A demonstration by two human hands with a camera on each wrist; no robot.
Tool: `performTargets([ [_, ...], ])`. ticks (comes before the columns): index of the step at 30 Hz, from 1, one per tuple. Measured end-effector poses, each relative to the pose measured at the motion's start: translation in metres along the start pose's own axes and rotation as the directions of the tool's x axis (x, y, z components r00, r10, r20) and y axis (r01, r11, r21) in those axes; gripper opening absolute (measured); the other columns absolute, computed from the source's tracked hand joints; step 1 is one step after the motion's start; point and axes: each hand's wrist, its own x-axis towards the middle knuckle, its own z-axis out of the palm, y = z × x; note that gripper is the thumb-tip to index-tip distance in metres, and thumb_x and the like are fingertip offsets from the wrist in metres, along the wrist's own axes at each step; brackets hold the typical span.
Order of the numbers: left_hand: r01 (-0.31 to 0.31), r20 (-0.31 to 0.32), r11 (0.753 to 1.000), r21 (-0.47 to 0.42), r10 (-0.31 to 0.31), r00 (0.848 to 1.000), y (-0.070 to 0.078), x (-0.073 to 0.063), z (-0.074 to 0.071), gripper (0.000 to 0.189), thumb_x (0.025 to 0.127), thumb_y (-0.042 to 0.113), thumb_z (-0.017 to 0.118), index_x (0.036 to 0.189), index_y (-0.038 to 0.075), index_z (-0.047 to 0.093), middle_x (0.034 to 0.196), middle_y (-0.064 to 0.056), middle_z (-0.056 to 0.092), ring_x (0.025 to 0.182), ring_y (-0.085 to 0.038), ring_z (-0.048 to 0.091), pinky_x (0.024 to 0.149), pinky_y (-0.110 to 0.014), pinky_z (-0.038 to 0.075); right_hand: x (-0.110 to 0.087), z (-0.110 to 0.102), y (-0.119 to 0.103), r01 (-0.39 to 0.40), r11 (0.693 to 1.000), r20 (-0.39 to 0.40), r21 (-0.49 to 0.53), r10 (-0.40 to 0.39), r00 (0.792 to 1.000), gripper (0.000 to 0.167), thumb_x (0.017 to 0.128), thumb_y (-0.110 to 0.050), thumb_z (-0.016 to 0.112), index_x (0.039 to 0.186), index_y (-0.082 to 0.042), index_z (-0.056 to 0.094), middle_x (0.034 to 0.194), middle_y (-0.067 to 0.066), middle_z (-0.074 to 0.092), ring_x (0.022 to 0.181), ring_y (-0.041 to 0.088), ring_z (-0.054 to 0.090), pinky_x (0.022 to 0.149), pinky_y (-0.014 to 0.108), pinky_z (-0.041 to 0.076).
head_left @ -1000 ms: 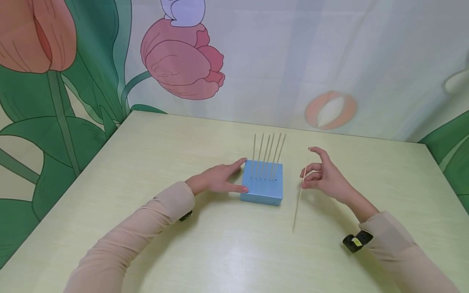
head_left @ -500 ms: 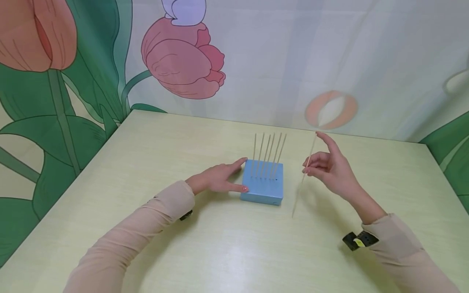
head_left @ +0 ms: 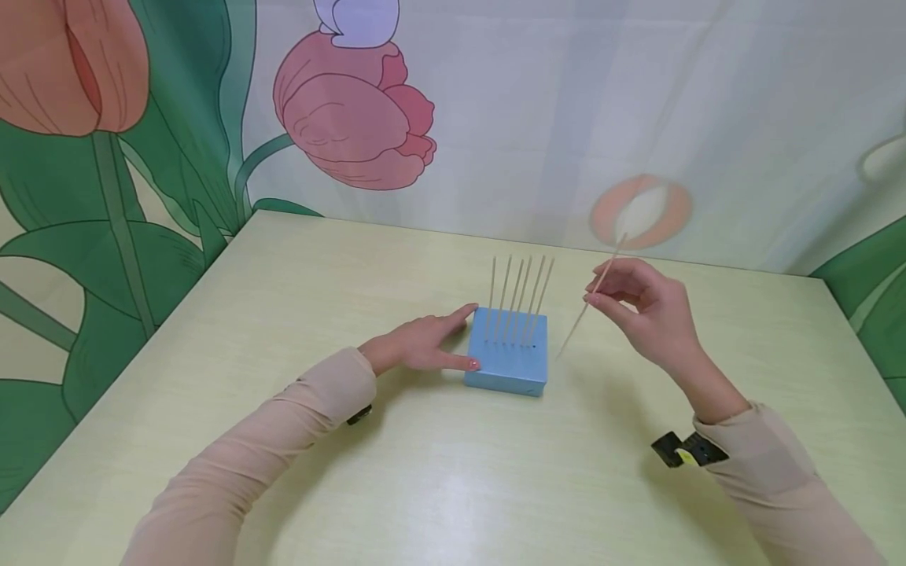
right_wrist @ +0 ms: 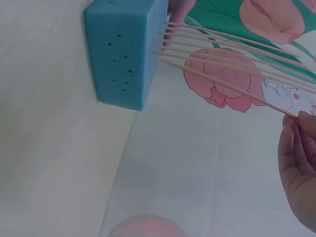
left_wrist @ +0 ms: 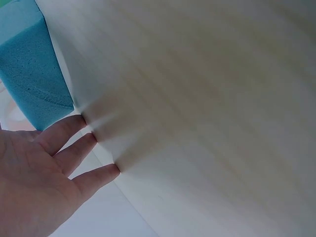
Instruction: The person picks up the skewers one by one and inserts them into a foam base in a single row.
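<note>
A light blue foam block (head_left: pixel 507 368) sits on the table, several thin wooden skewers (head_left: pixel 491 299) standing in a row in its top. To the right of that row is a small dark hole. My left hand (head_left: pixel 425 343) touches the block's left side, thumb at the near corner and index finger at the far one; in the left wrist view its other fingers (left_wrist: pixel 74 150) reach down to the tabletop. Right of the block, my right hand (head_left: pixel 647 310) pinches another skewer (head_left: pixel 613 258) between thumb and fingers. That skewer slants, its lower end near the block's right edge, apparently apart from it.
Pale wooden table (head_left: pixel 396 487) surrounds the block. Behind its far edge hangs a curtain (head_left: pixel 510 126) printed with flowers. Small holes dot the side of the block (right_wrist: pixel 121 64) in the right wrist view. Black devices (head_left: pixel 688 450) are strapped at both wrists.
My right hand has risen and re-gripped the skewer, the fingers drawing in toward the thumb. The skewer has tilted and its lower end swung up toward the block. The left hand stays put.
</note>
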Motion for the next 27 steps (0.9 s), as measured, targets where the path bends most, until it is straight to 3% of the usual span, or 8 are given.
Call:
performTargets([
  [7, 0.000, 0.003, 1.000, -0.008, 0.000, 1.000, 0.000, 0.000, -0.001, 0.095, 0.079, 0.063, 0.054, 0.148, 0.021, 0.003, 0.145, -0.007, 0.032, 0.129, -0.026, 0.034, 0.102, -0.041, 0.030, 0.007, 0.010, -0.004, 0.097, 0.995, -0.018, -0.002, -0.097, 0.995, 0.023, 0.069, 0.020, 0.066, 0.089, 0.009, 0.061, 0.078, 0.012, 0.064, 0.073, 0.002, 0.061, 0.070, 0.015, 0.048],
  [14, 0.002, 0.004, 1.000, -0.007, -0.001, 1.000, -0.001, 0.000, 0.000, 0.095, 0.079, 0.063, 0.054, 0.148, 0.021, 0.002, 0.145, -0.006, 0.032, 0.129, -0.025, 0.034, 0.102, -0.040, 0.029, 0.010, 0.020, -0.004, 0.128, 0.991, -0.001, 0.026, -0.128, 0.992, 0.022, 0.070, 0.020, 0.066, 0.088, 0.009, 0.061, 0.076, 0.014, 0.064, 0.072, 0.003, 0.061, 0.069, 0.017, 0.049],
  [21, 0.002, 0.002, 1.000, -0.004, -0.002, 1.000, -0.001, 0.000, 0.000, 0.096, 0.079, 0.063, 0.054, 0.148, 0.021, 0.002, 0.145, -0.007, 0.032, 0.130, -0.025, 0.033, 0.102, -0.040, 0.029, 0.011, 0.025, 0.001, 0.159, 0.987, 0.034, -0.013, -0.159, 0.987, 0.017, 0.074, 0.012, 0.067, 0.089, 0.010, 0.061, 0.076, 0.016, 0.064, 0.072, 0.001, 0.060, 0.068, 0.016, 0.049],
  [27, 0.002, 0.003, 1.000, 0.000, -0.002, 1.000, -0.001, 0.000, 0.000, 0.096, 0.079, 0.063, 0.054, 0.148, 0.021, 0.003, 0.145, -0.007, 0.031, 0.129, -0.025, 0.033, 0.102, -0.040, 0.029, 0.012, 0.029, 0.002, 0.172, 0.985, 0.035, -0.022, -0.171, 0.985, 0.020, 0.071, 0.017, 0.067, 0.088, 0.010, 0.061, 0.076, 0.017, 0.064, 0.072, -0.001, 0.060, 0.068, 0.016, 0.049],
])
